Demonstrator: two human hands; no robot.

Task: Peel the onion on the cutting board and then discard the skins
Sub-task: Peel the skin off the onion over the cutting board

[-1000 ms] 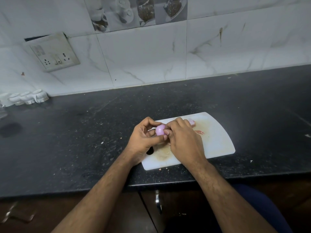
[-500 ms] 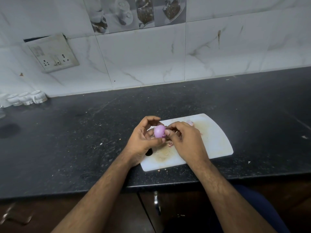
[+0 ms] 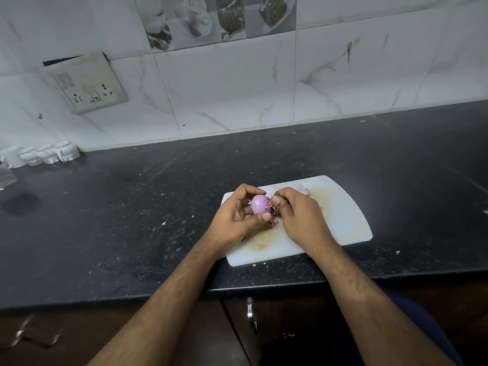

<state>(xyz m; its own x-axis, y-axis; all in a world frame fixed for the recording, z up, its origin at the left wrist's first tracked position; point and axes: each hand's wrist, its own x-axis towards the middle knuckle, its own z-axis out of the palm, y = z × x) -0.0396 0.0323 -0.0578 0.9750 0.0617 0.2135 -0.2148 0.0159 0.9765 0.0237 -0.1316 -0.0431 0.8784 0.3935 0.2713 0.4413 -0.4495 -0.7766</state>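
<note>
Head view: a small purple onion (image 3: 260,204) is being held just above the white cutting board (image 3: 343,223) on the dark desk (image 3: 132,207), cradled by the curled left hand (image 3: 235,220). Loose skin at its side is being pinched by the right hand (image 3: 298,217). Light, firm and likely slick, it is best gripped around its middle; the thin skin is likely to tear.

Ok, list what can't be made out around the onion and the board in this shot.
- Onion, head view: its underside and far side are hidden by the left hand.
- Right hand: its fingertips curl out of sight, so any skin pinched there is hidden.
- Pink piece on the cutting board: mostly behind the right hand.
- Glass item: cut off by the left edge.
</note>
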